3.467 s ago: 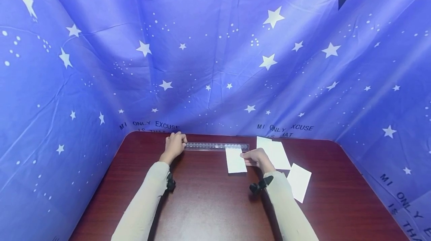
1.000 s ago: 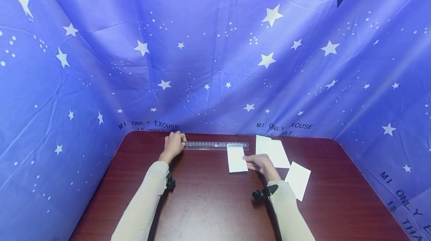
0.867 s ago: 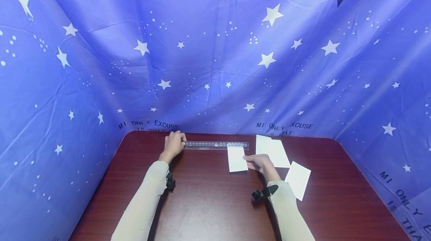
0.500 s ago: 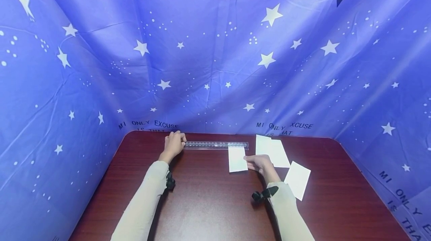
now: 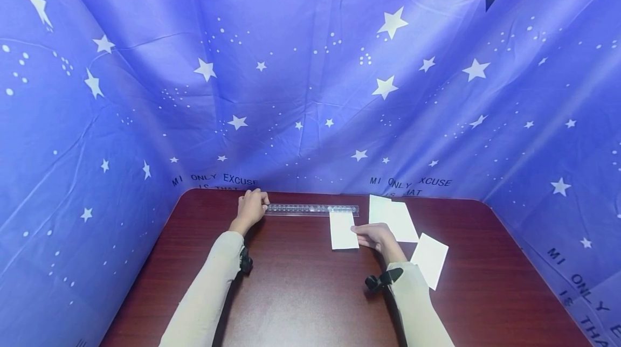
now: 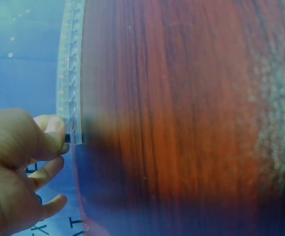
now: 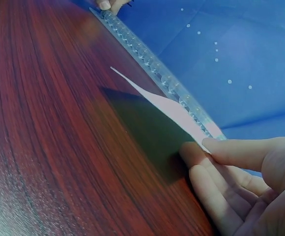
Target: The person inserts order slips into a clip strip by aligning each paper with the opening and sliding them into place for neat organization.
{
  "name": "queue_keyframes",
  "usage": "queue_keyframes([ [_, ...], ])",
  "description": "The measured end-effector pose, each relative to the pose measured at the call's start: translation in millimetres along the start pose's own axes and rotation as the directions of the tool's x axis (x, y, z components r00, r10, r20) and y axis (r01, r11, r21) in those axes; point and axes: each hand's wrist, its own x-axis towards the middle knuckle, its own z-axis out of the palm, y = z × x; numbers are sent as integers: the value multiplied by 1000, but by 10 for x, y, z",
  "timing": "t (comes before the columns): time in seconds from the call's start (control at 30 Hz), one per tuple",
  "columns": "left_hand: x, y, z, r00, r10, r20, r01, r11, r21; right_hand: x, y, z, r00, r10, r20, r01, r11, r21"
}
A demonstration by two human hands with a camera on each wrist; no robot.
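Note:
At the back of the table lies a long clear plastic strip [image 5: 298, 208] with a row of small round or curled shapes along it. My left hand [image 5: 251, 210] pinches its left end between thumb and fingers, as the left wrist view also shows for the hand [image 6: 19, 162] and the strip [image 6: 72, 73]. In my right hand [image 5: 375, 235] a white card [image 5: 343, 231] is pinched by its right edge. The card's far edge meets or overlaps the strip toward the right end. From the right wrist, the card [image 7: 169, 108] looks bent and raised, casting a shadow on the wood.
Several more white cards lie on the reddish-brown table [image 5: 291, 293]: an overlapping group [image 5: 401, 223] behind my right hand and a single card [image 5: 429, 261] beside the right sleeve. A blue curtain [image 5: 310, 94] with stars encloses the back and sides.
The card in my right hand has shifted slightly right along the strip since the earliest frame, and the hand sits a little lower in view. My left hand stays on the strip's end.

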Motion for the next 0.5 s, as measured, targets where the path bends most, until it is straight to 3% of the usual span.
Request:
queue_keyframes([
  [0.5,-5,-5,18,1000,20,2,-21,999,37,-25,20,14,998,16,-62,-14,999,31],
])
